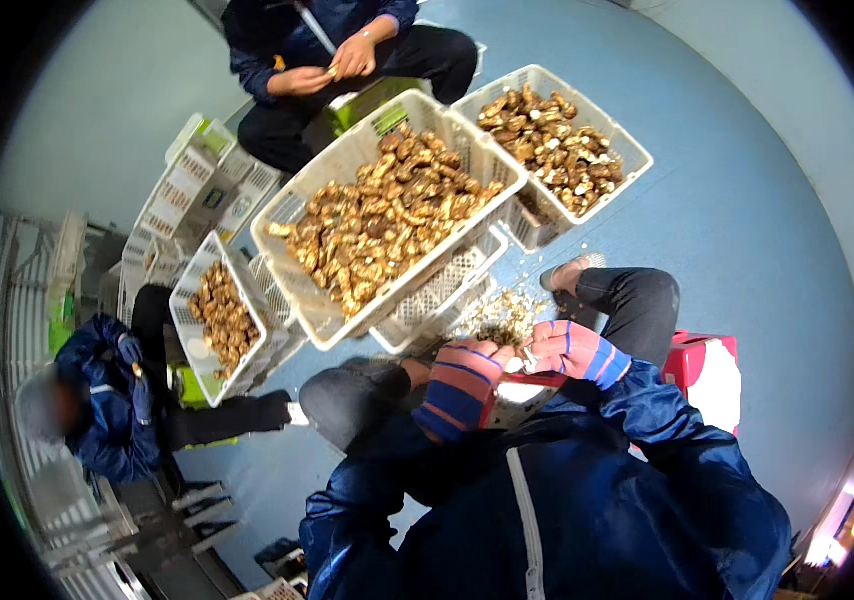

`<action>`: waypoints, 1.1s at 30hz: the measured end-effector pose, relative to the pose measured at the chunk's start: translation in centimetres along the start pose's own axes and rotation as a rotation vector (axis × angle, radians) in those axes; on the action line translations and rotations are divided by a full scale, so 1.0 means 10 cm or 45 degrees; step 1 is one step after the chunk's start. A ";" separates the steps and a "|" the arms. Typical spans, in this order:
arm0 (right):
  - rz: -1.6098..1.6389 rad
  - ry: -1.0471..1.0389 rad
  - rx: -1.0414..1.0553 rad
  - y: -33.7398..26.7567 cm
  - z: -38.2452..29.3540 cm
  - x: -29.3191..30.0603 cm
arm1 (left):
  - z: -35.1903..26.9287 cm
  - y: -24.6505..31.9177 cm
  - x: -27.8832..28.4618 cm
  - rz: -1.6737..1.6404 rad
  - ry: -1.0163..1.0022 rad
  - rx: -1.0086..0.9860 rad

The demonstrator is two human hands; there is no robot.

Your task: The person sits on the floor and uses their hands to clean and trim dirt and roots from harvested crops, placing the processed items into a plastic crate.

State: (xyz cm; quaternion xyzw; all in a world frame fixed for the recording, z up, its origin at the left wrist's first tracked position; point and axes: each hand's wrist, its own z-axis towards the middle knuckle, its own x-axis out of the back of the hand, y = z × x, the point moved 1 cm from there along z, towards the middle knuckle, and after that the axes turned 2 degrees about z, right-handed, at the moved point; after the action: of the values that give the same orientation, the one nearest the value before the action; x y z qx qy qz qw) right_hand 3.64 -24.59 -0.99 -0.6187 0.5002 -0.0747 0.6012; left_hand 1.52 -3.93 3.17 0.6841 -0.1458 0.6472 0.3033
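Note:
My left hand [464, 379], in a pink and blue striped fingerless glove, is closed near a small white piece [514, 365], probably mushroom. My right hand [577, 354], gloved alike, meets it fingertip to fingertip and pinches a thin pale thing [529, 358], too small to name. Pale and dark trimmings [505, 311] lie on the floor just beyond both hands. Past them stands a large white plastic crate [322, 334] heaped with brown and cream mushrooms [389, 210]. It rests above other white crates [434, 289].
Another mushroom crate [633, 161] stands at the far right, and a smaller one [209, 394] at left. Opposite me a seated person's hands [333, 67] hold a small piece. A second person [108, 397] sits at left. A red container [697, 360] is beside my right leg.

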 end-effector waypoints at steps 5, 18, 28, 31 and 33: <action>0.318 0.513 -0.032 0.53 0.24 0.54 | 0.08 -0.33 -0.56 -2.332 -0.266 0.662; -0.011 0.719 0.005 1.34 0.13 0.78 | 2.45 -0.27 -0.62 -3.215 -0.219 0.656; -0.294 0.696 -0.052 1.42 0.16 0.92 | 1.61 -1.87 -0.05 -0.723 0.393 0.820; -0.114 0.634 -0.113 1.31 0.19 0.79 | 0.92 -2.69 -0.09 -0.316 0.092 1.170; -0.040 0.596 -0.104 1.31 0.23 0.73 | 0.54 -3.04 -0.14 -0.040 -0.015 1.103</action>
State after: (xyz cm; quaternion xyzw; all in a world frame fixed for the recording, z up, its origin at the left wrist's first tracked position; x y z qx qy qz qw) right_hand 1.84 -25.27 -16.05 -0.6159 0.6188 -0.2053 0.4422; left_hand 23.68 16.01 -4.97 0.7539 0.1482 0.6400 -0.0029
